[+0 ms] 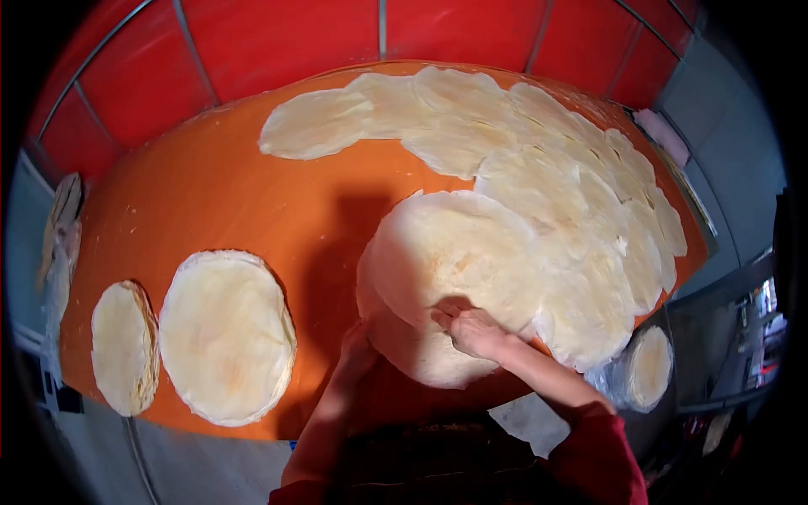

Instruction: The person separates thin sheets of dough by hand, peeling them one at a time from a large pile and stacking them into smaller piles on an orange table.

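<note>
Several thin, round, pale dough sheets lie overlapped on the orange table. Directly before me is a large dough sheet (pixel 459 244), its lower edge lying over another dough sheet (pixel 412 349). My right hand (pixel 473 328) rests on these two, fingers curled and closed at the upper sheet's lower edge, seemingly pinching it. At the left rim of the same sheets is my left hand (pixel 358 347), in deep shadow. Its fingers are too dark and partly hidden to make out.
Overlapping dough sheets (pixel 581 210) spread across the far and right parts of the orange table (pixel 219 194). Two round stacks, one large (pixel 227 337) and one smaller (pixel 122 347), stand at left. A bagged stack (pixel 650 368) sits beyond the right edge. Red panels (pixel 286 42) rise behind.
</note>
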{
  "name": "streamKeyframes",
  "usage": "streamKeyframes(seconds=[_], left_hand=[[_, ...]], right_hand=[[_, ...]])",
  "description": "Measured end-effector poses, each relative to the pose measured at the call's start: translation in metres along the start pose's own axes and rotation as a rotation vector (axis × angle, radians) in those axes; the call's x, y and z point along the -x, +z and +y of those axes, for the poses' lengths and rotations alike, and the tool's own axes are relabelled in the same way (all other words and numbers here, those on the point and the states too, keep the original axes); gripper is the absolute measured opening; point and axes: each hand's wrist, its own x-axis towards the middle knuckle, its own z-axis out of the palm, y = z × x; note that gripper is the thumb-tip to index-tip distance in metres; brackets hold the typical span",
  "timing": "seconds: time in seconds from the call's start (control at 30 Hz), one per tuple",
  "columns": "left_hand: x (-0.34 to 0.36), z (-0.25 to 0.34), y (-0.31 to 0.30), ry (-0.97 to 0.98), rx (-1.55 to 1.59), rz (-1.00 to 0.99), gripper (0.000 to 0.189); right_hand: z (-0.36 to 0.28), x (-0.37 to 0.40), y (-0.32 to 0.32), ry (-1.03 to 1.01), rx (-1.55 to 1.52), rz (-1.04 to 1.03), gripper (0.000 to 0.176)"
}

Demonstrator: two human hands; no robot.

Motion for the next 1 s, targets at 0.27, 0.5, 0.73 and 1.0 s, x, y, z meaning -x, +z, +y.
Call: streamKeyframes(seconds=[0.27, 0.5, 0.73, 1.0], left_hand=[[-0.007, -0.007, -0.015, -0.020, 0.028, 0.024, 0.034], [-0.020, -0.017, -0.037, 0.001, -0.281, 0.121, 0.026], [-0.009, 0.099, -0.021, 0.813, -1.400, 0.149, 0.032], [-0.002, -0.004, 0.081, 0.462, -2.309, -0.325, 0.072]], right_hand=[[-0.046, 0.017, 0.040, -0.140, -0.010, 0.483, 0.033], [-0.075, 0.031, 0.069, -0.040, -0.117, 0.299, 0.042], [0.027, 0.080, -0.005, 0.412, -0.174, 0.571, 0.019], [0.158, 0.006, 0.035, 0.582, 0.319, 0.495, 0.022]])
